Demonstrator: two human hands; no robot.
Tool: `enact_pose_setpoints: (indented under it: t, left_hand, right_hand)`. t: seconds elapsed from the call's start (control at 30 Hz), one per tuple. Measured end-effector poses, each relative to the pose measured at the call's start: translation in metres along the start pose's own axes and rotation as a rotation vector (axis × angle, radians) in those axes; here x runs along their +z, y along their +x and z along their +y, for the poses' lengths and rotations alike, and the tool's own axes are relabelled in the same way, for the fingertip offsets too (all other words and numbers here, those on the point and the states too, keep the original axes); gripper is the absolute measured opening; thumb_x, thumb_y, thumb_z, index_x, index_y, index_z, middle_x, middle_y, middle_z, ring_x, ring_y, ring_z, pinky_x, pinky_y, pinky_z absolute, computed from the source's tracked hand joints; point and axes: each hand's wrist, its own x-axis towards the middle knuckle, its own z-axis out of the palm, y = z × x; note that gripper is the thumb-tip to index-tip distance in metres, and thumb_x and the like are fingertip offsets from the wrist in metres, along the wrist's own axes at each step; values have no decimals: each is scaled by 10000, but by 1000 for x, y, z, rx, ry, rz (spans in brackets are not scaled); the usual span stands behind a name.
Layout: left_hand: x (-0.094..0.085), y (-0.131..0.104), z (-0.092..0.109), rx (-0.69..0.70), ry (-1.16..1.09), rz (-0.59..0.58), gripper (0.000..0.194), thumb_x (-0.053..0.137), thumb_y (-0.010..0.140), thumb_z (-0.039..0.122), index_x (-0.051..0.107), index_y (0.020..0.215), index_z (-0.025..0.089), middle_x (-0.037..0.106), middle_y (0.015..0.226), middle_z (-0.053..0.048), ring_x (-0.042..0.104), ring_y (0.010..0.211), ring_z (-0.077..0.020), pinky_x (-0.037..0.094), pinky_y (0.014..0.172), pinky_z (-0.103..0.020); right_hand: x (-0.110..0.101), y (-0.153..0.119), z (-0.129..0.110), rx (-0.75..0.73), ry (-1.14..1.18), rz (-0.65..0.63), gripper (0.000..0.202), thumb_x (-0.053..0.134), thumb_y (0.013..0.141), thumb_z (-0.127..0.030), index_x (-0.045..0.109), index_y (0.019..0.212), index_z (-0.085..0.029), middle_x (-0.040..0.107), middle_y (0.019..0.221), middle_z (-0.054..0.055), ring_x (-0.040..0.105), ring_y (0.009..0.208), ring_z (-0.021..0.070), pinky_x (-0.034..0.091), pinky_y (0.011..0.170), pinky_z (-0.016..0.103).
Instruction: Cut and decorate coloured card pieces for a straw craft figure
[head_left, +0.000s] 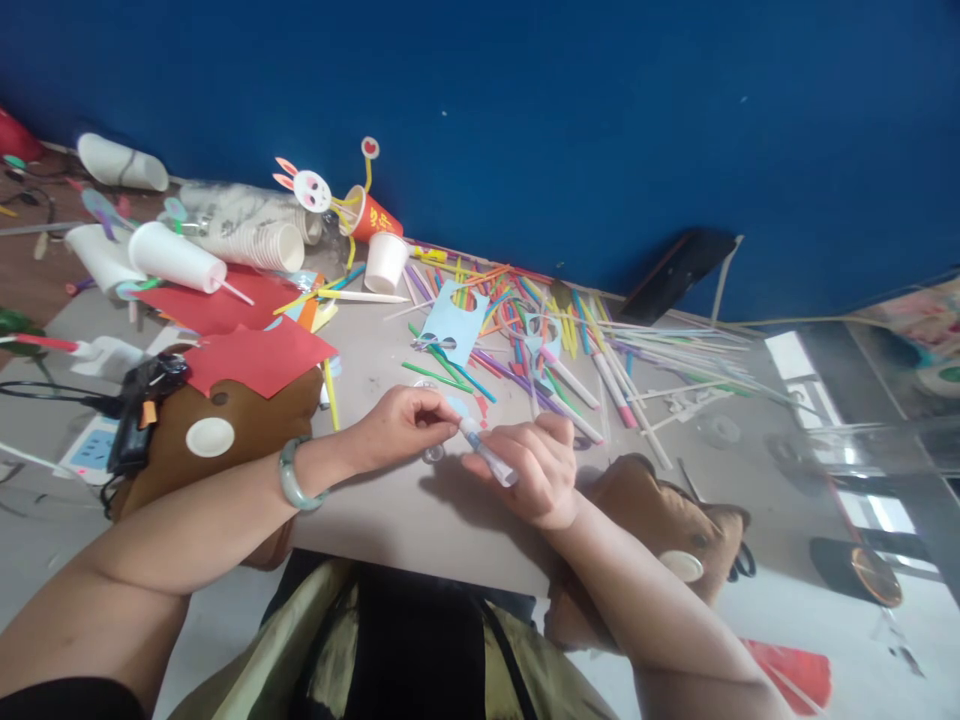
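Note:
My right hand (529,465) is closed around a small white glue tube (495,460), its narrow end pointing up and left. My left hand (409,428) pinches at that narrow end with thumb and forefinger. Whatever lies between those fingertips is too small to make out. Both hands are held over the front middle of the grey table (375,515). Just beyond the fingertips lie pale blue and red paper scraps. A light blue paper sheet (454,322) with round cut-outs rests farther back.
Coloured straws and pens (570,380) are strewn across the back and right. White paper cups (176,255), red paper (259,355) and a rabbit-faced orange cup (373,217) stand or lie at back left. Brown cushions (255,430) flank my arms. A blue wall (480,120) rises behind.

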Motion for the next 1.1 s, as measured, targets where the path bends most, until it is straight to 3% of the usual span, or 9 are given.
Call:
enact_pose_setpoints:
  t: [0.53, 0.9, 1.0, 1.1]
  left_hand:
    - [1, 1, -2, -15, 120, 62, 150, 645, 806, 230, 693, 697, 138, 664, 701, -29, 589, 664, -123, 446, 595, -216]
    - [1, 2, -3, -69, 22, 69, 104, 649, 780, 188, 740, 784, 137, 716, 756, -47, 644, 692, -139, 495, 621, -224]
    - [0, 2, -4, -128, -17, 76, 121, 649, 778, 199, 742, 813, 130, 710, 740, -49, 640, 676, -140, 491, 601, -224]
    - [0, 3, -4, -163, -68, 72, 132, 663, 777, 213, 743, 834, 125, 714, 750, -52, 643, 683, -138, 497, 613, -225]
  right_hand:
    - [0, -2, -2, -43, -48, -37, 142, 649, 934, -297, 592, 991, -180, 689, 732, 0, 606, 608, 124, 358, 720, 328]
    - [2, -3, 3, 13, -46, -3, 158, 610, 956, -354, 602, 1014, -208, 708, 747, 3, 609, 586, 128, 372, 711, 338]
    - [2, -3, 3, 164, 111, 61, 186, 596, 957, -385, 616, 970, -200, 715, 767, 33, 638, 632, 159, 418, 694, 344]
    - [4, -3, 4, 529, 343, 100, 261, 578, 952, -444, 638, 913, -194, 684, 705, 31, 632, 619, 175, 459, 602, 321]
